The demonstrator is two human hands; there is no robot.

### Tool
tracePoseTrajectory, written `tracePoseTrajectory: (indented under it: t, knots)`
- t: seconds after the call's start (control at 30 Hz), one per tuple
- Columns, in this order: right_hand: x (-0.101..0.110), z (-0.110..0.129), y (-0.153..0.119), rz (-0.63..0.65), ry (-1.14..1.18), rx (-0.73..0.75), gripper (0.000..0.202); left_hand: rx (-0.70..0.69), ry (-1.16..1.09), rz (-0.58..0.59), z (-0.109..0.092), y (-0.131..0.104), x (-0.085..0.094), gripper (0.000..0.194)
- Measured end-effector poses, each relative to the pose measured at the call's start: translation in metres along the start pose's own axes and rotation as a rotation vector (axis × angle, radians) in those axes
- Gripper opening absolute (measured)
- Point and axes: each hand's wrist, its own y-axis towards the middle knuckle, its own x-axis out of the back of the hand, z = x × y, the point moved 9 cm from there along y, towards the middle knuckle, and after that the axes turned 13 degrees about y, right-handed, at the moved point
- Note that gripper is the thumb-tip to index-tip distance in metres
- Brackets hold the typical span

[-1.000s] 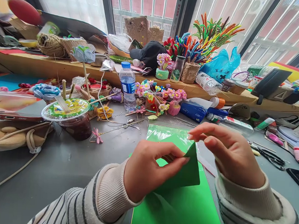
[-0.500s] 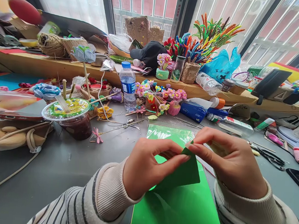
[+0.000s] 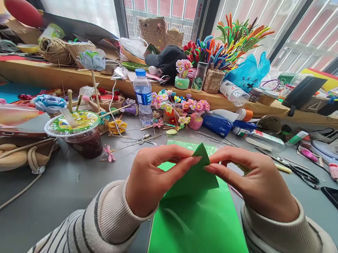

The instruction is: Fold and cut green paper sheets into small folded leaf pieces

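Note:
A small piece of green paper [image 3: 199,175] is held up between my two hands, its pointed corner facing upward. My left hand [image 3: 156,176] pinches it between thumb and fingers from the left. On the other side, my right hand [image 3: 252,180] has thumb and forefinger closed at the paper's right edge, near the point. Below them lies a large green sheet pack [image 3: 201,230] in clear plastic, flat on the grey table [image 3: 93,198].
A lidded drink cup [image 3: 83,135] stands at left, with a water bottle [image 3: 143,101] behind. Scissors [image 3: 302,174] and a dark phone [image 3: 337,202] lie at right. Crocheted flowers [image 3: 185,106] and a blue tissue pack [image 3: 216,124] sit before a crowded wooden ledge [image 3: 125,85].
Both hands were close together at the paper's top corner. The left has shifted left and the right has slid down slightly, and the pointed corner now shows between them.

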Motion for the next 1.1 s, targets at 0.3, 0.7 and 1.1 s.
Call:
tracePoseTrajectory:
  t: [0.3, 0.7, 1.1]
  knots:
    - [0.009, 0.013, -0.007, -0.115, 0.034, 0.124, 0.009, -0.041, 0.014, -0.026, -0.005, -0.001, 0.004, 0.008]
    - [0.006, 0.014, -0.01, -0.127, 0.106, 0.158, 0.007, 0.049, 0.03, 0.049, -0.004, -0.002, -0.003, 0.002]
    - [0.002, 0.017, -0.011, -0.111, -0.001, 0.141, 0.002, 0.045, -0.11, 0.097, -0.005, 0.0, -0.004, 0.008]
